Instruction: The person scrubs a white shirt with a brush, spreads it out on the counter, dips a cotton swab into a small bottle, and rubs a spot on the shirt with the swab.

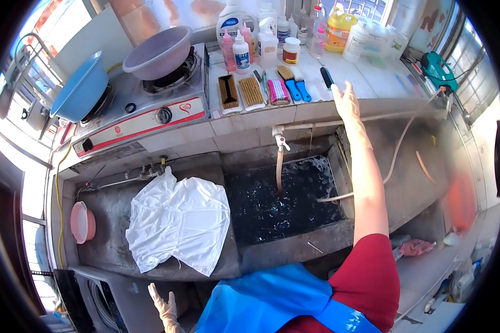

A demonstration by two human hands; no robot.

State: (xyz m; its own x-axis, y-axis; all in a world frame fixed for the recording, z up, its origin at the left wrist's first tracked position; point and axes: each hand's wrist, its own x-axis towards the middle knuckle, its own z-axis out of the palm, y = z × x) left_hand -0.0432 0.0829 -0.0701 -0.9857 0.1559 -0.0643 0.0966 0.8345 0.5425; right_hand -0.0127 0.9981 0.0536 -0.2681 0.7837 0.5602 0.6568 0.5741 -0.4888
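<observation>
My right hand (346,101), in a thin pale glove, reaches over the tiled shelf with its fingers apart and nothing held. Just beyond its fingertips lies a dark-handled tool (327,77). Left of it on the shelf are blue-handled brushes (297,90), a pink and white brush (278,91) and two wide bristle brushes. My left hand (164,304), also gloved, hangs low near the counter's front edge, fingers spread and empty. Above it, a white shirt (178,222) lies spread on the grey stone counter (108,222).
A sink of dark water (283,205) with a tap (281,139) lies right of the shirt. Bottles (267,47) line the shelf's back. Basins (156,54) sit on the stove (150,114). A pink basin (83,223) stands at left; a hose (397,150) hangs at right.
</observation>
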